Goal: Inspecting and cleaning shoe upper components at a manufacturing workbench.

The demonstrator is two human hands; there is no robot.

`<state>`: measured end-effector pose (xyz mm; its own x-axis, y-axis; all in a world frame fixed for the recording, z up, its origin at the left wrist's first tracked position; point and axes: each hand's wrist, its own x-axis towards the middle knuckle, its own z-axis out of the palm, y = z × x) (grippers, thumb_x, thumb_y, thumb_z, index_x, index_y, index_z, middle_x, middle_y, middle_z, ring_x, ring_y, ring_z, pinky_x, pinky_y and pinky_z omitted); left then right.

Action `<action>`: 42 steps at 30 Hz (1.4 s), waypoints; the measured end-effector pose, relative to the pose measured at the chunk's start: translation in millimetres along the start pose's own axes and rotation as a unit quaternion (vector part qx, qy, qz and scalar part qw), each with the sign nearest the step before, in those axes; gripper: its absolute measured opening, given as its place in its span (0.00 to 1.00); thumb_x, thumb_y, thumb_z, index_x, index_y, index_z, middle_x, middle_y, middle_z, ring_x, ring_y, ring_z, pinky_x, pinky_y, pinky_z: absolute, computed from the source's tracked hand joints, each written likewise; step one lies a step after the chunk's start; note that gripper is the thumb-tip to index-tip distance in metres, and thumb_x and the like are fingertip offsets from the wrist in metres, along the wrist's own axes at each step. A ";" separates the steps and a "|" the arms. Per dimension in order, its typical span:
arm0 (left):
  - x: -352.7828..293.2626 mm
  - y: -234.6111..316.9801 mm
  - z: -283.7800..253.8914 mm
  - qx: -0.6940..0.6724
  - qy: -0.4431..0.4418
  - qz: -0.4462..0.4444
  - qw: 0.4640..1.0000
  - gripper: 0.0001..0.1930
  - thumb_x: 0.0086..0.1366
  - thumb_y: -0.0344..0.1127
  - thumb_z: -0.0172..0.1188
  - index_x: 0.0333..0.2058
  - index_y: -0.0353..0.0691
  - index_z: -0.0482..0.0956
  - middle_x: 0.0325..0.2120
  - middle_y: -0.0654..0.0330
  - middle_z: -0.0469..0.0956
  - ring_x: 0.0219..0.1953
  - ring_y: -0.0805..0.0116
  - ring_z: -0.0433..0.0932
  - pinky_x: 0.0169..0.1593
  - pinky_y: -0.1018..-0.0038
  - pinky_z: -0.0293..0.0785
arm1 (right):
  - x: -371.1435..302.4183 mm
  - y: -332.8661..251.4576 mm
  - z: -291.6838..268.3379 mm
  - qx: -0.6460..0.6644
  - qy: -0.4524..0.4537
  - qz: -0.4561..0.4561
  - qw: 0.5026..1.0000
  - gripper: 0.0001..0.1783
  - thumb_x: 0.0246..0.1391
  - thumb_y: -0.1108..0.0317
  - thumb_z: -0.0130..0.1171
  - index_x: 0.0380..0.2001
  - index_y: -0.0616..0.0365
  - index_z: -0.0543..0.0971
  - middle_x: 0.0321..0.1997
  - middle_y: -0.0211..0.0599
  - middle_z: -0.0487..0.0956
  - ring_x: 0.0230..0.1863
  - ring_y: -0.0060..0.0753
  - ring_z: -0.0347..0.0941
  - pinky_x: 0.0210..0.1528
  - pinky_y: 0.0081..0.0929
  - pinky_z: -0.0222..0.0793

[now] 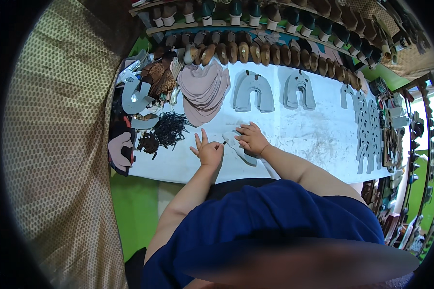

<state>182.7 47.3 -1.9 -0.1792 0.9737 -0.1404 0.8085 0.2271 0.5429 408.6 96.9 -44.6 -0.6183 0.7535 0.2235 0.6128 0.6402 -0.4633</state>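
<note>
Grey piece (233,142), centre of frame, on white tabletop (287,139). Left hand (210,153): grip pinching black strip (224,142) at the piece's edge. Right hand (252,138): fingers spread upon it; flat, steady pressure should prevent slipping.

Grey cut piece (235,148) is looking matt and smooth, white table cover (299,139) smudged at right, left curtain (65,139) patterned cloth.
</note>
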 end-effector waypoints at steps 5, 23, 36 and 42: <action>-2.4 -2.3 -0.3 -0.003 0.004 0.011 1.000 0.06 0.54 0.43 0.67 0.23 0.50 0.86 0.72 0.50 0.47 0.73 0.42 0.38 0.66 0.33 0.24 | 2.3 -4.9 -9.9 0.029 -0.015 0.007 0.999 0.25 0.58 0.52 0.51 0.58 0.47 0.74 0.62 0.38 0.72 0.67 0.45 0.62 0.72 0.54 0.45; -12.7 -4.6 -2.8 0.165 -0.123 0.255 0.945 0.38 0.64 0.51 0.55 0.69 0.44 0.55 0.72 0.60 0.49 0.74 0.58 0.44 0.70 0.40 0.29 | 6.2 -17.4 -19.0 0.049 -0.005 0.038 0.998 0.31 0.57 0.63 0.51 0.64 0.54 0.64 0.60 0.45 0.70 0.65 0.47 0.62 0.73 0.51 0.44; -10.7 -74.5 -62.6 0.199 -0.004 0.093 0.976 0.39 0.60 0.49 0.59 0.68 0.44 0.58 0.72 0.52 0.47 0.74 0.48 0.42 0.68 0.35 0.30 | 9.3 -13.8 -5.8 -0.010 -0.010 0.044 0.999 0.31 0.55 0.59 0.53 0.62 0.54 0.66 0.60 0.41 0.71 0.64 0.46 0.63 0.71 0.51 0.47; -16.6 -212.3 -114.2 0.201 0.246 -0.083 0.945 0.18 0.60 0.46 0.62 0.50 0.57 0.82 0.71 0.54 0.51 0.73 0.43 0.42 0.66 0.31 0.32 | 13.6 -21.1 -11.7 -0.026 -0.014 0.047 0.998 0.30 0.58 0.58 0.50 0.62 0.54 0.67 0.58 0.46 0.72 0.62 0.49 0.64 0.71 0.50 0.48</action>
<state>-50.0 -15.2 -20.2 -0.4818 0.8373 0.2584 0.8758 0.4497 0.1755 393.0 95.4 -21.7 -0.5705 0.8062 0.1568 0.6923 0.5748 -0.4362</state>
